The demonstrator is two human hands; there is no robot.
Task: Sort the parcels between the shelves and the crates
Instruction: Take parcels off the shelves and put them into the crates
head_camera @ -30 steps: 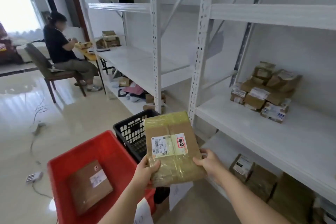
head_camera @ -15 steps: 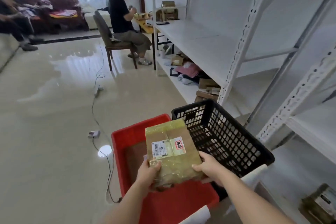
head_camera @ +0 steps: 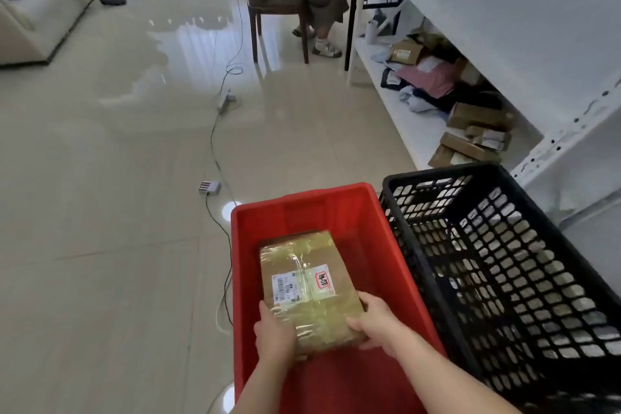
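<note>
Taped parcel held inside the red crate

Left hand [head_camera: 274, 334] and right hand [head_camera: 376, 324] grip the parcel [head_camera: 311, 289] in the red crate [head_camera: 386, 239]; black crate [head_camera: 504, 262] just beside it.

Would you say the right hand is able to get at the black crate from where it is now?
Probably yes. The black crate stands open-topped right beside the red crate, with nothing between them, but the right hand and left hand are both gripping the parcel.

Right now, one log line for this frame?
phase: placing | left hand: grips taped parcel | right hand: grips parcel | parcel: inside red crate | black crate: beside
</note>
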